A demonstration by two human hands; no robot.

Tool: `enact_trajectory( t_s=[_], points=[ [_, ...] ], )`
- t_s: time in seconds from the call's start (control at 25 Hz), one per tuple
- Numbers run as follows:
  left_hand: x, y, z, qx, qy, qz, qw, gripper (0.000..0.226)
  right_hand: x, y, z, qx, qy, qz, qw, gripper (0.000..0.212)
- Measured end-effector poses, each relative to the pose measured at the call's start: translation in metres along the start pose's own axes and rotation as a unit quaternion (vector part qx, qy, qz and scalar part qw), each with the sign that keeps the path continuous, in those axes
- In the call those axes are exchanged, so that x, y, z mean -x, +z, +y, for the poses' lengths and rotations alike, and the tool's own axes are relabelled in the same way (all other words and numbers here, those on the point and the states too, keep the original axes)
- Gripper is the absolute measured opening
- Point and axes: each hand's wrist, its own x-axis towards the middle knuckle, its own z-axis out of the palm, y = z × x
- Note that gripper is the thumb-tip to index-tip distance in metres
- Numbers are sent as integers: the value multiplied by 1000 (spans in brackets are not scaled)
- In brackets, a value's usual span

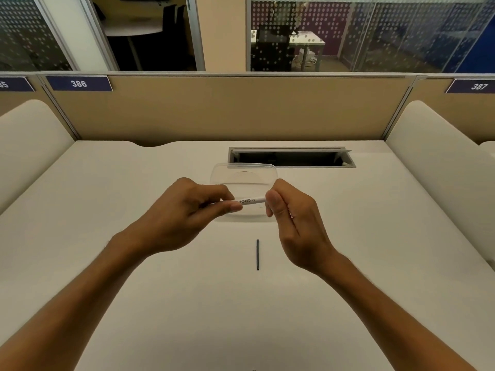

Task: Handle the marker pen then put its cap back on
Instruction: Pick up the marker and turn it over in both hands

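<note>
A white marker pen (250,201) with "BOARD" printed on its barrel lies level above the middle of the desk, held at both ends. My left hand (184,210) pinches its left end between thumb and fingers. My right hand (292,218) is closed around its right end, which is hidden inside the fingers. I cannot tell whether the cap is on that end.
A clear plastic lid or tray (244,178) lies flat on the white desk (134,263) just behind the hands. A thin dark stick (257,254) lies in front of them. A cable slot (292,157) is open at the back, below the beige partition (227,108).
</note>
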Motion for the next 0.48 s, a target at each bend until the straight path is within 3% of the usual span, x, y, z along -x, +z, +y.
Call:
enact_trajectory(
  t_s=[0.08,0.2,0.36,0.48],
  points=[
    [-3,-10,2,130,-43,-85,987,36,0,-2,3,58,-107,23,992,36],
    [-6,-17,2,178,-67,-159,969,42,-3,-7,11,123,-217,27,968,32],
    [-6,-9,5,112,-40,-44,992,31,-10,-11,8,88,-126,22,988,36],
    [-5,-4,7,-63,23,37,997,30,-8,-8,1,-7,7,28,1000,34]
  ],
)
